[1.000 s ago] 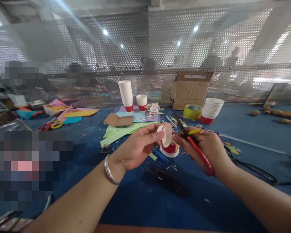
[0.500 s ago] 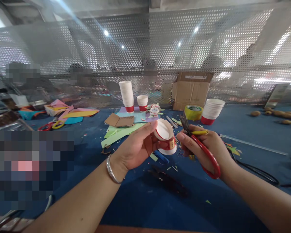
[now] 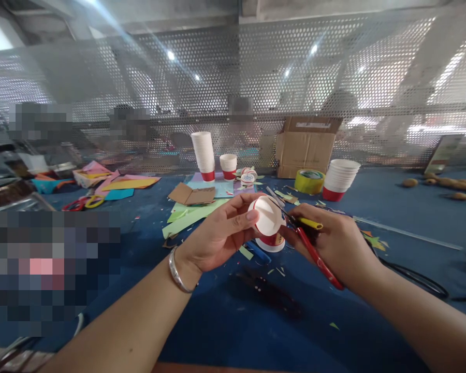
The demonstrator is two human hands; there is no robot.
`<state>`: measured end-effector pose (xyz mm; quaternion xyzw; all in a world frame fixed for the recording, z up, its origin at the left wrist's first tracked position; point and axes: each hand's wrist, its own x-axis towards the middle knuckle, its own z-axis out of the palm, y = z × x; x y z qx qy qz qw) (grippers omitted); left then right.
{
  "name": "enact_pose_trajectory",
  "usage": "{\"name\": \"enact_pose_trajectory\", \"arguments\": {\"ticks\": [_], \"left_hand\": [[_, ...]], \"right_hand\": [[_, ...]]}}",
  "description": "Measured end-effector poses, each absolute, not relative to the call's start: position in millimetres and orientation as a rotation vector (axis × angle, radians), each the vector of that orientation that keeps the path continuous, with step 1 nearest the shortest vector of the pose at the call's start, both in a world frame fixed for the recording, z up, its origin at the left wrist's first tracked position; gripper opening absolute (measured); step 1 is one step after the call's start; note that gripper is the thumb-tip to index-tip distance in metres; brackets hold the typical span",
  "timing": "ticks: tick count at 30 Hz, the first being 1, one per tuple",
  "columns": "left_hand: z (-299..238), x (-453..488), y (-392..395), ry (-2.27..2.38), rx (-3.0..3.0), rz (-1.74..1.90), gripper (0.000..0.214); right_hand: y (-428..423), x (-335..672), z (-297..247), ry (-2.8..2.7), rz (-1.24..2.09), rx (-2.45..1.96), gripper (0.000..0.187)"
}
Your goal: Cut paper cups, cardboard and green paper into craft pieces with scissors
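My left hand (image 3: 227, 230) grips a red and white paper cup (image 3: 267, 212), its round white face turned up and toward me, thumb on the edge. Just below it shows a red part with a white rim (image 3: 271, 244); I cannot tell whether that is a separate cup. In my right hand (image 3: 330, 235) is a pair of red-handled scissors (image 3: 314, 256), the dark blades at the cup's right edge. A yellow stick-like piece (image 3: 309, 223) shows by the same fingers. A dark pair of snips (image 3: 272, 292) lies blurred on the table below.
Stacked paper cups (image 3: 202, 155) stand at the back, with another stack (image 3: 339, 178) at right beside yellow tape (image 3: 309, 181). A cardboard box (image 3: 306, 147) leans against the perforated screen. Coloured paper (image 3: 194, 217), scraps, a blue marker (image 3: 259, 252) and a clear rod (image 3: 407, 233) lie about.
My right hand has moved left and brought the scissors to the cup's edge. The cup has tilted more toward me, and my left thumb now rests over its rim.
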<state>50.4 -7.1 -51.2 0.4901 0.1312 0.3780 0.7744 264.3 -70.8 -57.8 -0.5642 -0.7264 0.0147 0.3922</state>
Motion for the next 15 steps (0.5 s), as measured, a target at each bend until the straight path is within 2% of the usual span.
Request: {"name": "enact_pose_trajectory", "arguments": {"ticks": [6,15], "left_hand": [[-51.9,49.7,-7.8,0.299,1.088,0.804,0.033],[-52.0,51.2,-9.8,0.309,1.079,0.809,0.034]], "right_hand": [[-70.9,265.6,-59.1,-1.834,-0.197,-1.453,0.018],[-73.2,266.6,-55.4,-1.893,-0.392,-1.383,0.029]]}}
